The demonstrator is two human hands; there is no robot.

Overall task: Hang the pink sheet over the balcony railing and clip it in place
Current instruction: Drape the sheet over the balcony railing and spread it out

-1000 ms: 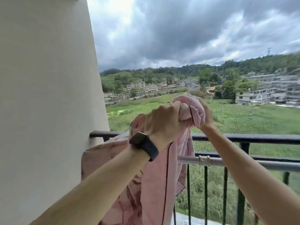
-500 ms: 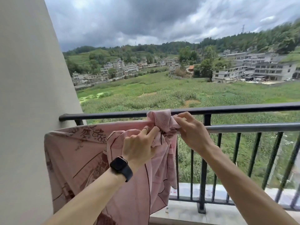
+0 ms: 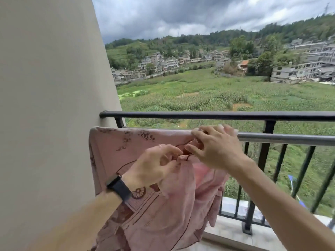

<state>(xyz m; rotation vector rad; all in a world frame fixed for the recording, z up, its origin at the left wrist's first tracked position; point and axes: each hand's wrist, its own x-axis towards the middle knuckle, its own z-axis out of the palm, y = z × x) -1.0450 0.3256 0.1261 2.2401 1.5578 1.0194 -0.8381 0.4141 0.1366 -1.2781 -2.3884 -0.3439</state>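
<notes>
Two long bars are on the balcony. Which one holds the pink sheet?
Start at the beige wall on the left, where the black railing begins. Just below its top bar runs the silver rod, carrying the pink sheet. It alone is shiny grey.

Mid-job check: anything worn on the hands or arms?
No gloves, and no sleeves anywhere in view. The left hand wears a thin ring, with a black watch on a dark strap at its wrist. The right hand wears nothing.
</notes>
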